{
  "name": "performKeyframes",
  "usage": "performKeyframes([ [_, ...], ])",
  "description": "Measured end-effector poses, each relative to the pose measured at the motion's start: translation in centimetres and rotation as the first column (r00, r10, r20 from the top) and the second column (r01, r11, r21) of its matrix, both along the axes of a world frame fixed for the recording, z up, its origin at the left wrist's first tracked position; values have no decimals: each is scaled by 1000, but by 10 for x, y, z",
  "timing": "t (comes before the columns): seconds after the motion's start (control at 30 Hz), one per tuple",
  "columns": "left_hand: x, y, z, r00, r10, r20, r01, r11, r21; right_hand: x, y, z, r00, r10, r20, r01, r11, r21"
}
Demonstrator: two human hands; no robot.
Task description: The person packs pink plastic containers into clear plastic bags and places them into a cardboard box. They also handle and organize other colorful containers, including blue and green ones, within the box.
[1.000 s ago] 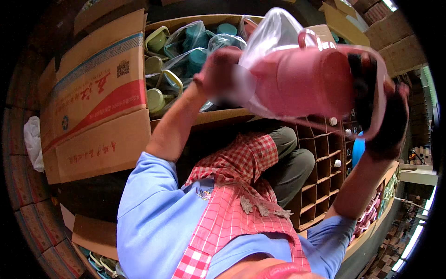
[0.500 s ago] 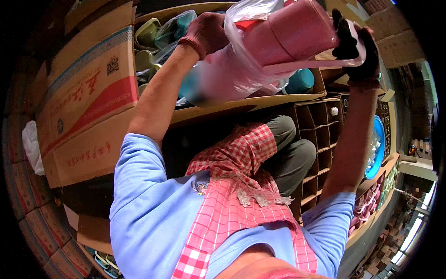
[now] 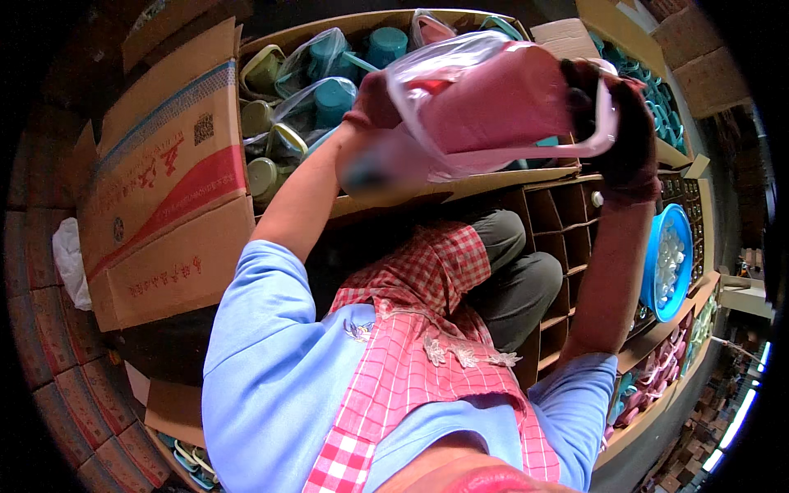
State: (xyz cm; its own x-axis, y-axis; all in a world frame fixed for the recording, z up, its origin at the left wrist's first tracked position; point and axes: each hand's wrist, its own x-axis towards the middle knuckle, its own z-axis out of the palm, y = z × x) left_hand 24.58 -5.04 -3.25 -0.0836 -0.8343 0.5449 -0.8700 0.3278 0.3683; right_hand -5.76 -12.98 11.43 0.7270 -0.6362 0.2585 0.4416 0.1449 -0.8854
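Note:
A pink jug (image 3: 509, 103) with a long pale pink handle (image 3: 567, 151) lies tilted sideways in the air above the open carton. A clear plastic bag (image 3: 423, 70) covers its left end. My left hand (image 3: 374, 105), in a dark red glove, is closed on the bag at that end. At the other end my right hand (image 3: 620, 123), in a dark glove, grips the jug beside its handle; some fingers are hidden behind the handle or in shadow. Part of the area below my left hand is blurred.
The open carton (image 3: 460, 191) holds several bagged teal and olive jugs (image 3: 335, 100). Its printed flap (image 3: 164, 181) stands at the left. On the right are a cardboard divider grid (image 3: 549, 209), a blue basin (image 3: 653, 283) of clear pieces and more cartons.
The jug has come down and a little left, with both hands on it. More of the carton's jugs now show behind it. The bag still covers the jug's left end.

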Motion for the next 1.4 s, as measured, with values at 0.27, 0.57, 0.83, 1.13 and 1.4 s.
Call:
performKeyframes([
  [0.27,55,30,-36,793,64,-606,171,931,322,41,31,9,987,-153,39,157,923,-350],
  [0.57,29,91,-22,986,161,-41,-149,965,214,-62,41,81,332,-943,5,-237,-89,-967],
  [0.83,14,53,-47,824,57,563,-355,827,436,-123,20,62,291,-952,90,-439,-217,-872],
  [1.13,26,-64,-88,812,371,452,-499,842,205,-38,96,102,952,-197,-233,104,928,-359],
  [1.4,43,-86,-84,918,302,259,-394,777,491,32,66,68,973,73,218,-130,958,257],
])
